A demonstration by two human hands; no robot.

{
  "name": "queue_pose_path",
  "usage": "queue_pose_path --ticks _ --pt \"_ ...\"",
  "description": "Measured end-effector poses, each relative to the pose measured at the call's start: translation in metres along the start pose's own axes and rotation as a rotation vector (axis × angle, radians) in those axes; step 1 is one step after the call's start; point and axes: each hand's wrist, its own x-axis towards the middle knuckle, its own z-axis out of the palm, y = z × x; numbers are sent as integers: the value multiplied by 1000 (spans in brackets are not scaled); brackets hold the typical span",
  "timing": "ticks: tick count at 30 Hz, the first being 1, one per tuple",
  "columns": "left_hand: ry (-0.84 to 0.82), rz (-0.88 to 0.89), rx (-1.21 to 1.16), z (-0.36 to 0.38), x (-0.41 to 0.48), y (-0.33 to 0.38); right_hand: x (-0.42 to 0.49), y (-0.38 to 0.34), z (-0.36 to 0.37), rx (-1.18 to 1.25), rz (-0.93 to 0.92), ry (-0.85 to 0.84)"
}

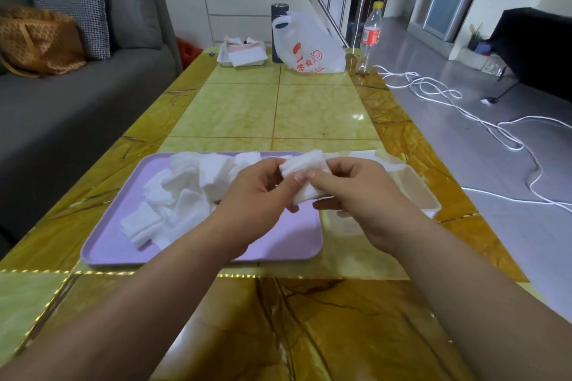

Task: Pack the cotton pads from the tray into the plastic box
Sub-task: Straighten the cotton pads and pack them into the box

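Both hands, left (260, 192) and right (356, 192), pinched a small stack of cotton pads (305, 178) above the lilac tray (278, 244), fingers curled round it. More pads (176, 195) lay heaped there; the plastic box (414, 185) sat just right, seemingly open.

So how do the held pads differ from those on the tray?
The held pads are a small stack pinched by the left hand and right hand; the tray pads are a larger, jumbled pile. The held pads are raised off the purple tray; the tray pads lie on it. Both are white.

white cotton pads (176, 195), lilac tray (278, 244), yellow-green marbled table (309, 108).
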Motion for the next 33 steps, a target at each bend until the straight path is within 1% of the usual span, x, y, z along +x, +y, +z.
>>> queue_pose_path --ticks 3,6,7,9,11,13,16,18,20,24,26,29,33 --pt "8 2 3 23 11 11 2 4 -19 15 11 120" --pt "23 2 61 43 27 16 6 6 -43 42 -10 315" --pt "33 15 121 50 33 16 7 8 -55 0 -23 400" --pt "47 51 320 57 41 12 8 13 -76 -198 -52 527" --pt "14 63 523 61 45 6 10 20 -89 -417 -43 586" --pt "-41 79 617 66 45 -1 14 27 -95 -563 -16 589" --pt "-75 97 637 69 43 -8 24 37 -91 -739 38 534" --pt "-74 103 641 68 41 -11 30 40 -85 -806 47 531" --pt "-69 117 638 68 40 -13 36 44 -78 -807 47 514" --pt "-63 135 637 69 39 -17 43 47 -67 -757 109 442" --pt "-65 140 630 69 40 -18 44 46 -66 -749 90 442" --pt "-64 142 611 69 42 -22 42 44 -65 -742 66 396" --pt "-70 158 583 68 39 -24 37 43 -67 -824 79 374"
